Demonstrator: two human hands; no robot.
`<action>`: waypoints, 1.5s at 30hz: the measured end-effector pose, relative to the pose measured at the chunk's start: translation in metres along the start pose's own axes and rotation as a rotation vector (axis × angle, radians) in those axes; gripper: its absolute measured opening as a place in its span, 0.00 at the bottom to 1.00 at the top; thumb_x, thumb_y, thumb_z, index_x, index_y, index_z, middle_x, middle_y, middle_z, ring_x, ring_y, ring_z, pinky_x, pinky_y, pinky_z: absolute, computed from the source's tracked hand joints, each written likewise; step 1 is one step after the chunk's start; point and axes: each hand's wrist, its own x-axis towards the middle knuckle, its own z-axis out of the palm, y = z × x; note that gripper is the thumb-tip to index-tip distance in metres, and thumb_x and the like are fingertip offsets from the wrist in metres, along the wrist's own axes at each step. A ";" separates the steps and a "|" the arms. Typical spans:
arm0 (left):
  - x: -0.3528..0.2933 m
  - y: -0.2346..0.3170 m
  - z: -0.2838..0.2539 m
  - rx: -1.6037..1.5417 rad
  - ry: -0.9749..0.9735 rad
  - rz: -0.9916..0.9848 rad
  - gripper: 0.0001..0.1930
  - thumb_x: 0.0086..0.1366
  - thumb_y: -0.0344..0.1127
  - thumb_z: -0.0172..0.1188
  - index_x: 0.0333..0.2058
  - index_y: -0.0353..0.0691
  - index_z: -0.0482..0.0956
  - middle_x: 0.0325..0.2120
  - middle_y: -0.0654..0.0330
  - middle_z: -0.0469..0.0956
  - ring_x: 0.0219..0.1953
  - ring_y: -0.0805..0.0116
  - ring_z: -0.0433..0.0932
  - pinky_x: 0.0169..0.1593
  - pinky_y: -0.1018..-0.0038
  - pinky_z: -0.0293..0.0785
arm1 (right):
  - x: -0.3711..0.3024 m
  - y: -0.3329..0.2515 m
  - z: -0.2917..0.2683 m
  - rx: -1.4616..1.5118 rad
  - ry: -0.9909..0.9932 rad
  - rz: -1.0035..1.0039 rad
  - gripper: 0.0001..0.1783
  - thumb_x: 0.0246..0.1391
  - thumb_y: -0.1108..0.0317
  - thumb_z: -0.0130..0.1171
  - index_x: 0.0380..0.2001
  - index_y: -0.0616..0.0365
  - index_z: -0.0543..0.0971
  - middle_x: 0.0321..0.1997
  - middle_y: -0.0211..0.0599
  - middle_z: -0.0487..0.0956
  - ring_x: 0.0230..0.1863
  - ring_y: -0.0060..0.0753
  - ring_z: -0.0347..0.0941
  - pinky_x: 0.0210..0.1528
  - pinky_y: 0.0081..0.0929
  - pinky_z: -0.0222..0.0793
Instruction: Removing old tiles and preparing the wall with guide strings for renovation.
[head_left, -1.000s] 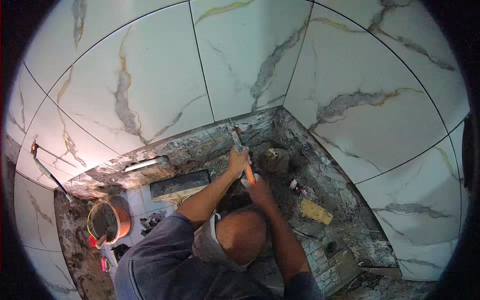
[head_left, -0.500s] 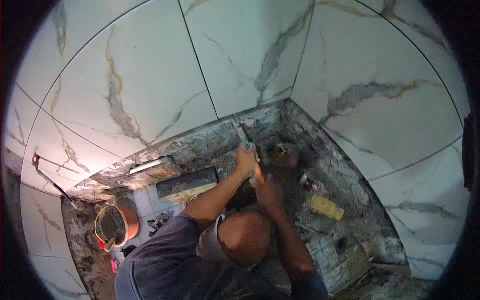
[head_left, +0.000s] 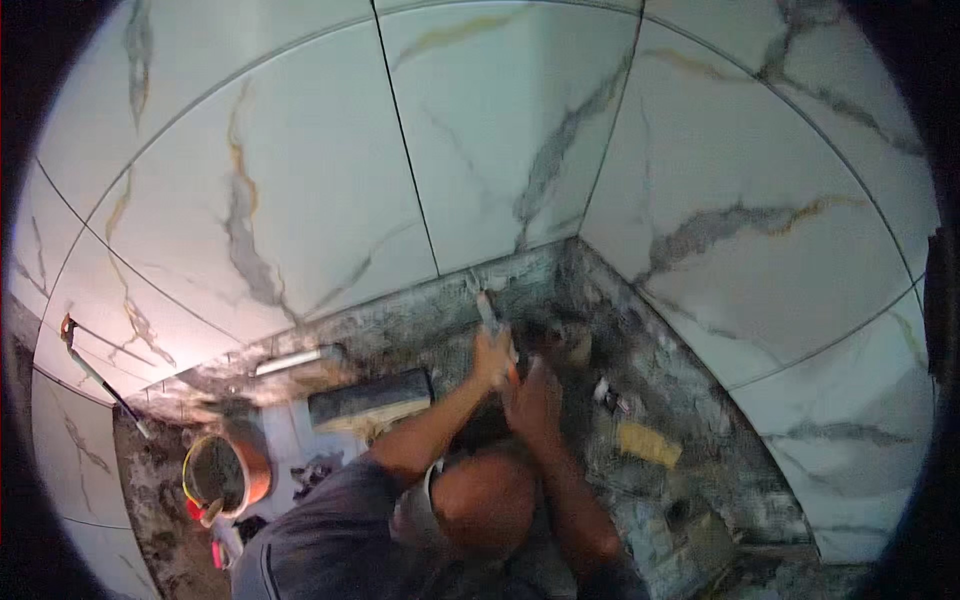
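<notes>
Neither my left hand nor my right hand is in view. Below the middle a crouching person (head_left: 330, 530) in a dark shirt bends toward the wall, seen from above, and both visible arms are theirs. That person's left hand (head_left: 492, 358) is closed round a long, narrow tool (head_left: 486, 306) with a pale grey front part and an orange handle. Its tip reaches the rough strip of wall (head_left: 540, 275) just under the marbled tiles (head_left: 330, 180). Their right hand (head_left: 532, 400) is at the orange end, its fingers blurred.
An orange bucket (head_left: 258, 470) with a yellow handle stands at lower left. Near it lie a dark slab (head_left: 370, 393) and a white bar (head_left: 290, 361). A saw-like tool (head_left: 95, 375) leans by the left wall. A yellow block (head_left: 648, 444) lies at right.
My view has tilted upward, so the walls and the person sit lower or shifted in the picture. The person's right hand has come closer to their left along the tool.
</notes>
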 end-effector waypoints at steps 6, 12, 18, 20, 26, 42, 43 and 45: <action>-0.024 -0.010 -0.027 -0.005 0.180 -0.148 0.07 0.62 0.34 0.50 0.32 0.36 0.65 0.21 0.61 0.70 0.17 0.73 0.68 0.20 0.72 0.65 | 0.011 -0.027 -0.144 0.594 0.324 -0.054 0.45 0.49 0.38 0.48 0.52 0.74 0.59 0.51 0.59 0.65 0.54 0.58 0.60 0.57 0.49 0.52; -0.018 -0.067 -0.021 0.256 0.152 0.137 0.10 0.60 0.35 0.52 0.33 0.36 0.64 0.18 0.63 0.66 0.16 0.72 0.67 0.20 0.72 0.66 | -0.007 0.003 0.040 0.278 -0.444 0.220 0.50 0.50 0.35 0.46 0.54 0.77 0.55 0.53 0.65 0.64 0.54 0.59 0.63 0.54 0.47 0.59; -0.045 -0.024 -0.014 -0.082 -0.037 -0.184 0.10 0.62 0.38 0.51 0.31 0.40 0.62 0.18 0.66 0.64 0.17 0.75 0.66 0.22 0.74 0.67 | -0.020 -0.002 -0.028 0.478 -0.603 0.325 0.41 0.49 0.40 0.51 0.47 0.74 0.65 0.41 0.62 0.73 0.44 0.56 0.71 0.44 0.45 0.66; -0.049 -0.030 -0.006 -0.193 -0.161 -0.107 0.11 0.63 0.39 0.51 0.29 0.40 0.63 0.20 0.65 0.65 0.19 0.76 0.66 0.24 0.76 0.67 | -0.035 0.036 0.018 0.780 -0.890 0.456 0.35 0.49 0.44 0.55 0.41 0.71 0.70 0.35 0.56 0.76 0.38 0.52 0.74 0.38 0.42 0.68; -0.061 -0.031 -0.074 0.171 -0.422 -0.302 0.19 0.67 0.50 0.42 0.37 0.38 0.70 0.25 0.64 0.68 0.33 0.70 0.69 0.38 0.67 0.66 | -0.083 0.046 0.017 0.661 -0.597 0.414 0.30 0.48 0.46 0.57 0.36 0.69 0.72 0.29 0.52 0.75 0.32 0.48 0.74 0.33 0.41 0.67; -0.102 0.017 -0.090 0.561 -0.138 0.758 0.13 0.66 0.37 0.44 0.41 0.34 0.72 0.38 0.52 0.77 0.37 0.55 0.76 0.45 0.64 0.70 | -0.067 0.002 -0.009 0.602 -0.904 0.453 0.31 0.49 0.44 0.55 0.35 0.69 0.73 0.25 0.45 0.73 0.28 0.37 0.71 0.31 0.35 0.65; -0.106 0.017 -0.093 0.469 0.027 0.515 0.17 0.66 0.41 0.44 0.41 0.32 0.72 0.32 0.55 0.76 0.33 0.61 0.76 0.40 0.69 0.71 | -0.068 0.016 0.016 0.698 -0.858 0.357 0.32 0.50 0.44 0.55 0.36 0.69 0.73 0.26 0.46 0.74 0.29 0.38 0.72 0.32 0.37 0.65; -0.105 0.012 -0.115 0.377 0.199 0.270 0.20 0.66 0.44 0.45 0.41 0.30 0.72 0.26 0.57 0.76 0.28 0.66 0.76 0.34 0.73 0.72 | -0.062 0.018 0.030 0.790 -0.819 0.247 0.32 0.50 0.44 0.54 0.37 0.70 0.73 0.27 0.47 0.74 0.30 0.40 0.73 0.33 0.38 0.66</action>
